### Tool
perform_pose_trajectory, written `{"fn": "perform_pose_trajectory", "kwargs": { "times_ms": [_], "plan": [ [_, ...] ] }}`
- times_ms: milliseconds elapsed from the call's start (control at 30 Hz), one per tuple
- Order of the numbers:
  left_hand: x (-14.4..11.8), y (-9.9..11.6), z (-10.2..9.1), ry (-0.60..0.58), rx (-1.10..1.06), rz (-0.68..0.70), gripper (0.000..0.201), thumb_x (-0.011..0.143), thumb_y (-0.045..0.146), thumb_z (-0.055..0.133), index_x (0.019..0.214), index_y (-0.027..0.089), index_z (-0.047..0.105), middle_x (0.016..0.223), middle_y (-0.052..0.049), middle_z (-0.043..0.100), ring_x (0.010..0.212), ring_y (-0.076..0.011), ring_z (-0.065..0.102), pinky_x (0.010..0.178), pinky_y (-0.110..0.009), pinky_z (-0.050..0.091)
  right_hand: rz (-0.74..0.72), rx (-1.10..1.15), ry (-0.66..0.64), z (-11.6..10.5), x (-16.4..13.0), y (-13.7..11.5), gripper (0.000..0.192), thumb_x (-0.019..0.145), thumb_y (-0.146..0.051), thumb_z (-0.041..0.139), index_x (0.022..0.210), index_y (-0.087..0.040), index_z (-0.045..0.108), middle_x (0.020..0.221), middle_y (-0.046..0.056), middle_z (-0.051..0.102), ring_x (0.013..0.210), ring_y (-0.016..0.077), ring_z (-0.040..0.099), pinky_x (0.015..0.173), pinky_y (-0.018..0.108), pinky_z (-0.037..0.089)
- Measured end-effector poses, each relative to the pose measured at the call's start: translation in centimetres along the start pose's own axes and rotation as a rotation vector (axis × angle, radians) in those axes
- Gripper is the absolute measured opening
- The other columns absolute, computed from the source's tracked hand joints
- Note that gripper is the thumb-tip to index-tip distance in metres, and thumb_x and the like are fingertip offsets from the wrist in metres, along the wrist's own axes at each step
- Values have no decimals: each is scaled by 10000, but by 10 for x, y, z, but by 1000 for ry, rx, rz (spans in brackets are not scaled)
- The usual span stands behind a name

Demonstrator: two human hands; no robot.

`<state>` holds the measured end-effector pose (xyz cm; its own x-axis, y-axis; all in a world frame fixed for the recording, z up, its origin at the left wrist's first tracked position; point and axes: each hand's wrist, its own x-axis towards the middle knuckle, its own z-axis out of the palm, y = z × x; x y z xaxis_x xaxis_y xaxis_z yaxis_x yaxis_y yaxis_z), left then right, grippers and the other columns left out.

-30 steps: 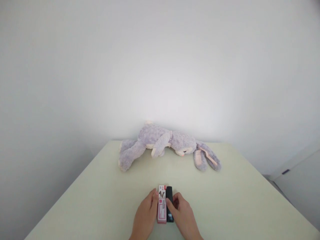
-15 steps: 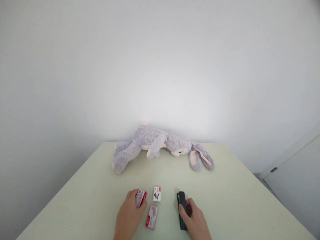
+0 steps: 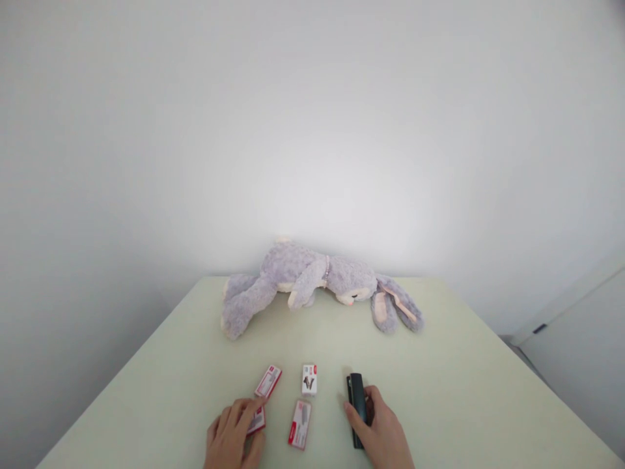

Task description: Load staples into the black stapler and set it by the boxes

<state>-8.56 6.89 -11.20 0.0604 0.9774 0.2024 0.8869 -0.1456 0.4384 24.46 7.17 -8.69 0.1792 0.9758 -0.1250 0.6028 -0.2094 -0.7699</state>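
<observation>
My left hand (image 3: 233, 435) is closed over a red-and-white staple box (image 3: 256, 421), which its fingers partly cover. Just beyond the fingertips a second box of the same look (image 3: 268, 381) lies slanted on the table. To the right of that hand are a red-and-white box (image 3: 299, 425) with staples pictured on it and, farther back, a small white box (image 3: 309, 380) with a dark picture. My right hand (image 3: 381, 430) grips a black stapler (image 3: 358, 407) lying lengthwise on the table, thumb across it and fingers along its right side.
A grey-lilac plush rabbit (image 3: 303, 273) lies on its side at the back of the pale green table (image 3: 439, 365), its ears to the right. Behind the table rises a white wall (image 3: 312, 130). A white door panel (image 3: 581, 339) is at the right.
My left hand has let go of one staple box, now lying on the table, and moved back toward me onto another. My right hand stays at the stapler, its thumb slightly shifted.
</observation>
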Motion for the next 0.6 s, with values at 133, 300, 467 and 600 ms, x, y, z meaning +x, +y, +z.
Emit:
{"fn": "perform_pose_trajectory", "kwargs": {
  "times_ms": [133,300,467,600],
  "plan": [
    [4,-3,4,-19,45,-28,513,902,267,487,1398,367,573,1282,-33,653,1175,-254,577,1045,-465,410,10,-49,-2,0,-1,-7,360,931,-627,503,940,-274,568,731,-11,660,694,218,648,626,281,386],
    [17,19,8,93,92,20,516,883,253,511,1381,352,600,1380,-45,600,1271,-277,507,1099,-495,359,-11,-147,-21,-10,-5,-14,288,913,-546,557,990,-283,647,709,-6,665,702,230,658,627,286,390],
    [13,64,26,-6,19,145,402,905,330,546,1282,392,670,1219,-29,675,1150,-256,592,1039,-454,411,-50,-169,-7,-22,-11,-18,243,858,-423,633,1040,-300,736,998,42,756,908,260,709,788,312,463],
    [10,88,43,-31,-21,98,489,935,367,518,1423,359,561,1266,-50,673,1154,-252,614,1009,-425,435,-79,-207,-51,-29,-10,-20,311,843,-352,641,1132,-372,753,1088,23,776,991,284,718,840,337,472]
  ]
}}
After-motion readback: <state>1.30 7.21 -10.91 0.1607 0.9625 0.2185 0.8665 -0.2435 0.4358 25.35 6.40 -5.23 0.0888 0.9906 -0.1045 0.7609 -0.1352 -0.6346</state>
